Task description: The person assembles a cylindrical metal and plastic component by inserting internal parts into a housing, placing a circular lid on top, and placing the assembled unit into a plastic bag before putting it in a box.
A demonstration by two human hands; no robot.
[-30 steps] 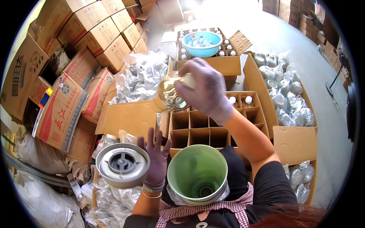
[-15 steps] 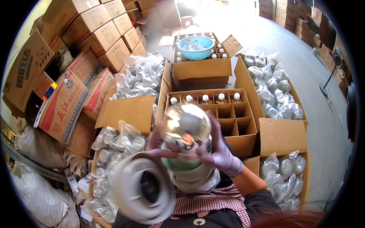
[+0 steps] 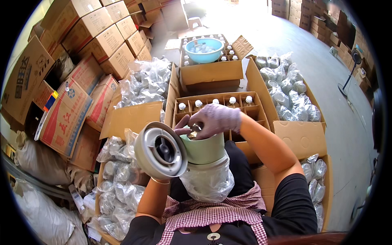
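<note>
A pale green flask shell (image 3: 206, 148) stands upright in front of my body, clear plastic bag (image 3: 207, 181) around its lower part. My gloved right hand (image 3: 216, 118) bends over the shell's mouth, fingers closed at a shiny silver flask liner (image 3: 194, 131) that shows only a little inside the rim. My left hand (image 3: 182, 125), also gloved, is mostly hidden behind a grey round flask part (image 3: 142, 152) with a black centre, which it appears to hold. Its fingertips reach past that part to the shell's mouth.
A divided carton (image 3: 261, 119) with white-capped bottles lies ahead, a light-blue basin (image 3: 204, 56) on another beyond. Cartons of plastic-wrapped flask pieces (image 3: 281, 92) flank me. Stacked boxes (image 3: 102, 41) rise at left; a standing fan (image 3: 350, 73) stands right.
The silver liner, held up above the shell before, has gone down into it. My right hand has moved over the mouth. The grey round part has risen and come to rest.
</note>
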